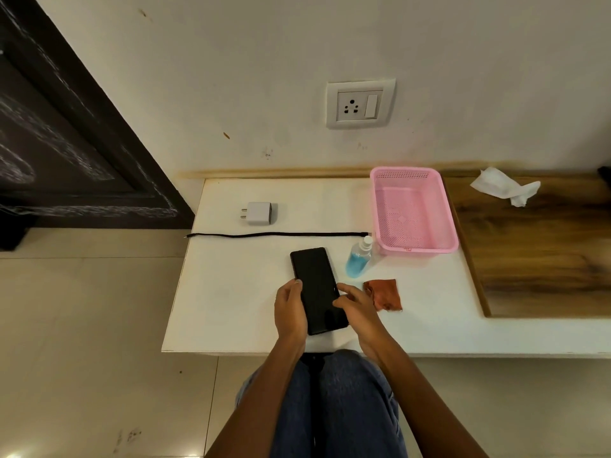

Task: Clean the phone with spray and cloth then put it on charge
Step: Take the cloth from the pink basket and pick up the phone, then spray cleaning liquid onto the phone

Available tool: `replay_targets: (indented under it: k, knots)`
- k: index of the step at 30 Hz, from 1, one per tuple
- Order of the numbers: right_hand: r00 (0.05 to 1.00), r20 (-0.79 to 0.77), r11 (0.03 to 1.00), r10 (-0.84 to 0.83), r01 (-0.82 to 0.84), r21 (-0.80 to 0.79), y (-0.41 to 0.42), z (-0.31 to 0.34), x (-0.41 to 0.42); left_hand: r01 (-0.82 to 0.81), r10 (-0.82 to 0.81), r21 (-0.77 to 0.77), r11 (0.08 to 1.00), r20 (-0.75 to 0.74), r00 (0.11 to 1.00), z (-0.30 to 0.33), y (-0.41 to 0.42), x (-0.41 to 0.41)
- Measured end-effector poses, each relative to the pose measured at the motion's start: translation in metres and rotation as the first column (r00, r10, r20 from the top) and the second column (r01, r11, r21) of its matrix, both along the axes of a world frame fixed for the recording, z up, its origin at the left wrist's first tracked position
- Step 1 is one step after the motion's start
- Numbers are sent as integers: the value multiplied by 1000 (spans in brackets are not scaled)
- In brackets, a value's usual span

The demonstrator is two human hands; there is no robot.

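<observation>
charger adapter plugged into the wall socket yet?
No. The white adapter lies on the white table, apart from the black cable, and the wall socket above holds nothing.

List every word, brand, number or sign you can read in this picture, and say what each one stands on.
No text here can be read.
Pink basket: a small red mark on the front rim, too small to read.
Spray bottle: no label shows.
Phone: screen dark, nothing displayed.
Charger plug: plain white, no print visible.
Wall socket: no lettering visible.
Dark panel at left: only pale smears, no letters.
</observation>
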State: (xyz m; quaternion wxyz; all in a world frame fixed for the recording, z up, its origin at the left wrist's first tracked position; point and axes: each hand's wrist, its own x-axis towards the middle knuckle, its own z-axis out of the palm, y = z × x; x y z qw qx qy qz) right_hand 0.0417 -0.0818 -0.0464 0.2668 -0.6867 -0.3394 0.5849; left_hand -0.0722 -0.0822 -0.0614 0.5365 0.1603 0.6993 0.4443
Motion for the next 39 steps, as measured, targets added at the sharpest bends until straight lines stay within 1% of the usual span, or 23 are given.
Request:
replay_targets:
  k: [2, 3, 6, 10, 12, 13, 15, 16, 17, 19, 20, 21, 23, 25, 27, 30, 34, 39]
  knots:
    - [993, -115, 998, -32, 24, -66, -2, 0, -1, -16, 15, 10, 1000, 53, 998, 2, 0, -1]
    - [988, -148, 996, -36, 24, -83, -3, 1, -3, -23, 22, 12, 1000, 94, 995, 3, 0, -3]
    - [982, -179, 995, -58, 43, -87, -5, 4, -5, -25, 23, 9, 1000, 212, 977, 4, 0, -6]
    - [968, -231, 991, -102, 79, -108, -7, 13, -4, -32, 31, -2, 999, 284, 958, 3, 0, -7]
    - [969, -236, 995, -71, 52, -86, -10, 16, -1, -8, 11, -11, 1000, 333, 943, 0, -1, -11]
    - [976, -214, 998, -31, 19, -55, -12, 17, 1, 2, 0, -6, 1000, 364, 931, -2, -1, -13]
    - [993, -117, 999, 29, -23, 49, -15, 16, 6, 5, -8, 8, 1000, 436, 900, -2, 0, -17]
    - [999, -48, 993, 4, 2, 121, -14, 16, 8, 0, -5, 11, 1000, 473, 881, -1, 0, -17]
    - [997, 40, 978, -63, 54, 200, -12, 17, 11, -2, -4, 11, 1000, 506, 862, 0, 1, -17]
    - [947, 209, 920, -244, 157, 360, -3, 21, 13, -2, 2, 0, 1000, 550, 835, 2, 0, -16]
    - [919, 251, 888, -302, 176, 424, 4, 23, 13, -5, 6, -3, 1000, 560, 829, 3, 0, -16]
    - [905, 276, 868, -324, 167, 468, 11, 25, 12, -9, 7, 2, 1000, 566, 824, 4, 0, -16]
    - [899, 326, 861, -292, 99, 499, 24, 27, 9, -26, 13, 14, 1000, 577, 816, 6, -1, -17]
    - [920, 317, 874, -228, 50, 482, 33, 26, 5, -40, 20, 21, 999, 596, 803, 10, -2, -19]
    - [950, 255, 889, -182, 48, 456, 38, 25, 4, -47, 26, 17, 999, 618, 786, 15, -4, -21]
    - [956, 238, 887, -170, 43, 459, 34, 31, 8, -51, 28, 16, 999, 659, 751, 26, -14, -28]
    - [953, 242, 830, -180, 15, 558, 9, 60, 11, -53, 9, 39, 998, 720, 694, 44, -37, -43]
    - [974, 218, 758, -59, -98, 645, -40, 109, 7, -40, -76, 126, 991, 794, 604, 78, -71, -57]
